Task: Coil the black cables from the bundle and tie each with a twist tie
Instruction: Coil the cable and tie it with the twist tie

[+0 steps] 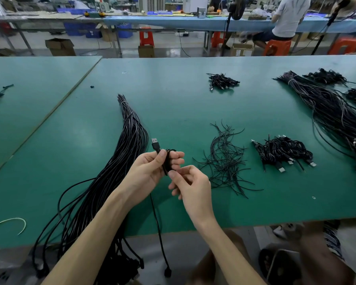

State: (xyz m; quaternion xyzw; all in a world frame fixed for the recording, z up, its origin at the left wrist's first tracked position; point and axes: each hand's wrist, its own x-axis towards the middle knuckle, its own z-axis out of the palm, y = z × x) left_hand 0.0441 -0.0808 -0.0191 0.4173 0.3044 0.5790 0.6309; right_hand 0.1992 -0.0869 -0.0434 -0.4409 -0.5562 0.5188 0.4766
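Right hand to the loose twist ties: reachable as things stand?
Probably yes. The twist ties lie on the table just right of the right hand, nothing between. Its fingers are curled at the coil the left hand holds.

Coil (168, 161) partly inside left hand (149, 168)

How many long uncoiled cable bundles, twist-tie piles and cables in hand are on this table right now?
Long uncoiled cable bundles: 2
Twist-tie piles: 1
Cables in hand: 1
Total: 4
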